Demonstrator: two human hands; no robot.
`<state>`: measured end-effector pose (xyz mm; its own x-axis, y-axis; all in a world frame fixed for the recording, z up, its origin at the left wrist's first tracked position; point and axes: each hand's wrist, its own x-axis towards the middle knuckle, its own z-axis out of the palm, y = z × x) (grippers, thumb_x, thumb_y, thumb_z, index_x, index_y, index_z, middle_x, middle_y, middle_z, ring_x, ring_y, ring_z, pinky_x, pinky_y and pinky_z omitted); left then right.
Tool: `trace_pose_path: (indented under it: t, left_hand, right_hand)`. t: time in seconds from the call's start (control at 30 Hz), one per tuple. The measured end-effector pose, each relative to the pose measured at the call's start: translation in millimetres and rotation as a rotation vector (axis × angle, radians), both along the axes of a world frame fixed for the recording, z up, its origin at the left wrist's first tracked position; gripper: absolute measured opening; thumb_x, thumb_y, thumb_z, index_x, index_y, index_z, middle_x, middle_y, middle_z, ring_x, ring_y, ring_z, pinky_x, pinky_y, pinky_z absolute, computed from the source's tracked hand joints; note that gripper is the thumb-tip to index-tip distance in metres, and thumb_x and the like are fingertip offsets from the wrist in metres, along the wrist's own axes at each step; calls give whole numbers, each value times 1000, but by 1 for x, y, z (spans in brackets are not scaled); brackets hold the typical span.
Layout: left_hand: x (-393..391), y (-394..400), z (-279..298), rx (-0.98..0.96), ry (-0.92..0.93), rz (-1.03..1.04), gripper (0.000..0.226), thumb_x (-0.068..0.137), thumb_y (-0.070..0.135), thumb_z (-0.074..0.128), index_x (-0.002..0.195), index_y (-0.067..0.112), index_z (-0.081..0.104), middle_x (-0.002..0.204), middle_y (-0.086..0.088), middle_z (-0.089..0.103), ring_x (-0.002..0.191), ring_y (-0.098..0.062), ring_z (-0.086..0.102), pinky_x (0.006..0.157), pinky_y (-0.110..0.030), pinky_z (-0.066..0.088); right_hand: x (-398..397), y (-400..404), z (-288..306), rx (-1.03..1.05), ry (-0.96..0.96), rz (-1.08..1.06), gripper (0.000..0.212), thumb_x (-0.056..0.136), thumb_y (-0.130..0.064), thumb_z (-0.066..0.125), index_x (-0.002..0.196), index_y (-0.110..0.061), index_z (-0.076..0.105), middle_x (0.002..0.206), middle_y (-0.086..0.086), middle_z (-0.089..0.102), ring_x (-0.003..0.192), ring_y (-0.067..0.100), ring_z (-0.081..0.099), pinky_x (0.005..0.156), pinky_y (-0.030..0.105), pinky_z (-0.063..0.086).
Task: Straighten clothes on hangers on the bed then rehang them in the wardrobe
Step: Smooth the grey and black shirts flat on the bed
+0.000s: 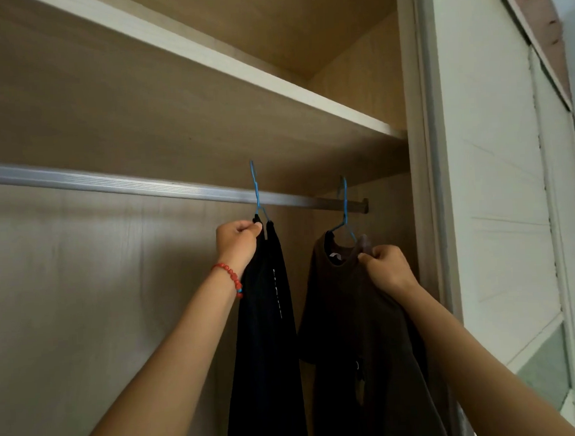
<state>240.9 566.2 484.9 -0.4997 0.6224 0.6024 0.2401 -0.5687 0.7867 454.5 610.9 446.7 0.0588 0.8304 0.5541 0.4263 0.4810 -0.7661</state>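
Two garments hang from the metal wardrobe rail on blue wire hangers. A black garment hangs from the left blue hanger, whose hook sits over the rail. My left hand, with a red bead bracelet on the wrist, grips the top of that garment just under the hook. A dark brown shirt hangs on the right blue hanger near the rail's end. My right hand pinches the shirt's shoulder by the neckline.
A wooden shelf runs above the rail. The wardrobe's pale back panel fills the left. A white sliding door with a metal frame stands right beside the brown shirt.
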Motion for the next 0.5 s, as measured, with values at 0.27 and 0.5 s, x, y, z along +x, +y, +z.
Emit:
trace_pose_path:
  t: [0.27, 0.5]
  left_hand:
    - [-13, 45, 2, -105, -27, -3, 17, 86, 6, 59, 69, 6, 63, 64, -2, 55, 77, -23, 56, 75, -26, 43]
    - [-12, 64, -8, -124, 7, 22, 34, 86, 7, 59, 54, 17, 56, 62, 0, 54, 63, -17, 53, 75, -26, 44]
  right_hand:
    - [-22, 53, 22, -97, 30, 26, 17, 94, -18, 48, 87, -10, 61, 86, 12, 64, 70, 18, 59, 57, 27, 42]
    - [-37, 90, 23, -151, 59, 13, 22, 94, -18, 48, 103, -3, 61, 97, 12, 62, 80, 23, 59, 66, 29, 43]
